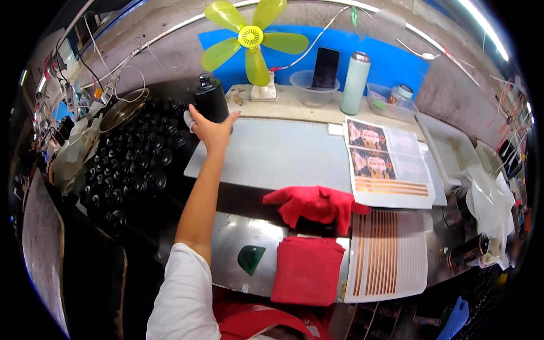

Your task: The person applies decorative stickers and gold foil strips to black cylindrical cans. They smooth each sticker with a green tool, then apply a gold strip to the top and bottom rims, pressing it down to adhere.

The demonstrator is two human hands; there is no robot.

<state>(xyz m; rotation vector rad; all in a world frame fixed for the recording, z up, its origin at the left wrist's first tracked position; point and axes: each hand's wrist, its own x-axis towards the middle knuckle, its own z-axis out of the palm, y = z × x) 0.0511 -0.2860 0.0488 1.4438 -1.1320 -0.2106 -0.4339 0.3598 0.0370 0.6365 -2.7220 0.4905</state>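
A blue panel (387, 62) covers part of the wall behind a metal worktop (235, 225), and a yellow-green fan (256, 71) stands in front of it. Along the back, a phone (326, 65) leans upright in a clear bowl (310, 101), with a pale green flask (355, 85) just to the right. At the back left corner of a pale board (272, 144), the left hand (212, 131) is curved round the lower part of a black bottle (211, 99), thumb on the right side and fingers on the left; whether the bottle is lifted, I cannot tell. Many glossy black pieces (130, 164) crowd the area to its left. Nearer the person lie a green scraper (251, 259), a folded red cloth (309, 269) and a striped sheet (388, 255). The right hand is out of sight, so its state cannot be told.
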